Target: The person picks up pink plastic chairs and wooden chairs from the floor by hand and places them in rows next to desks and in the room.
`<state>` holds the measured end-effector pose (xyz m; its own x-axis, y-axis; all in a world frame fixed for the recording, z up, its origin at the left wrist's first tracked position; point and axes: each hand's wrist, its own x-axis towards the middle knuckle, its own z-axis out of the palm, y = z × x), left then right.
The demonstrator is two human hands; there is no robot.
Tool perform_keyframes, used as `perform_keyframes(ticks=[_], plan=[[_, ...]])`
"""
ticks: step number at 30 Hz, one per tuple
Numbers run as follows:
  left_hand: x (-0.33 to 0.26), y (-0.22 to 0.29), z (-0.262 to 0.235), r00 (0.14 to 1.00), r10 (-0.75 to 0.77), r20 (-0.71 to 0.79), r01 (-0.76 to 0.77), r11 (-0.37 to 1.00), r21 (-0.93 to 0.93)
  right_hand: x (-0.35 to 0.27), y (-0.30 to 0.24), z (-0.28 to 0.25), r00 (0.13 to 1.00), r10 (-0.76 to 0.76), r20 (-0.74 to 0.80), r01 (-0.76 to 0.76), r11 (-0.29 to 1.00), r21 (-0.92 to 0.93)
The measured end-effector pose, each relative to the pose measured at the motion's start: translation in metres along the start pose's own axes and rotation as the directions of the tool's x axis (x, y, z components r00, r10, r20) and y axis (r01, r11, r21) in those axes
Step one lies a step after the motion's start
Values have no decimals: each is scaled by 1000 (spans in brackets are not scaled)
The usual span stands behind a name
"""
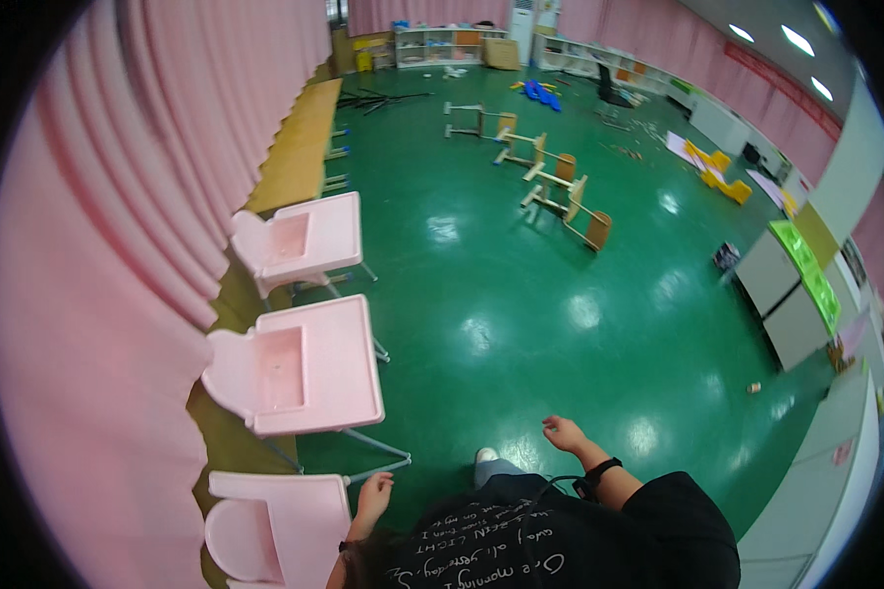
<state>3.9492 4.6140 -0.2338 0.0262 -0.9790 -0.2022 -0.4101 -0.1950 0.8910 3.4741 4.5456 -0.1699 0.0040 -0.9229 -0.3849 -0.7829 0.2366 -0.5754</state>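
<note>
The fingers [381, 480] of the left hand [373, 497] are being held loosely open, seemingly touching the nearest pink high chair [275, 525] at its tray edge. The right hand [564, 433] is being held half-curled and empty above the green floor [521, 294], well apart from the chair.

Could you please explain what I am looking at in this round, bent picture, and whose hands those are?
It comes from a wide fisheye camera worn on a person's head, looking down, so straight edges curve near the rim. The dark shirt at the bottom belongs to the wearer. Their left hand rests at the edge of the nearest pink plastic high chair with a tray; it seems to touch rather than grip it. Their right hand, with a black wristband behind it, hangs free and holds nothing. Two more pink high chairs stand in a row along the pink curtain. Farther off, small wooden chairs lie tipped on the shiny green floor.
</note>
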Motion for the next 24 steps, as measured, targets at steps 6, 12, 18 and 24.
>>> perform_keyframes(ticks=[6, 12, 18, 24], plan=[[89, 54, 91, 932, 70, 356, -95, 994, 55, -17, 126, -14, 953, 202, 228, -211, 977, 16], [172, 131, 185, 873, 28, 486, -94, 989, 112, 25, 203, -79, 940, 330, 86, -337, 939, 77], [264, 200, 246, 878, 95, 469, -207, 959, 193, 115, 233, -137, 968, 248, -31, -233, 942, 243], [366, 209, 291, 829, -137, 542, -9, 966, 258, 179, 263, -172, 966, 255, -36, -216, 880, 423]])
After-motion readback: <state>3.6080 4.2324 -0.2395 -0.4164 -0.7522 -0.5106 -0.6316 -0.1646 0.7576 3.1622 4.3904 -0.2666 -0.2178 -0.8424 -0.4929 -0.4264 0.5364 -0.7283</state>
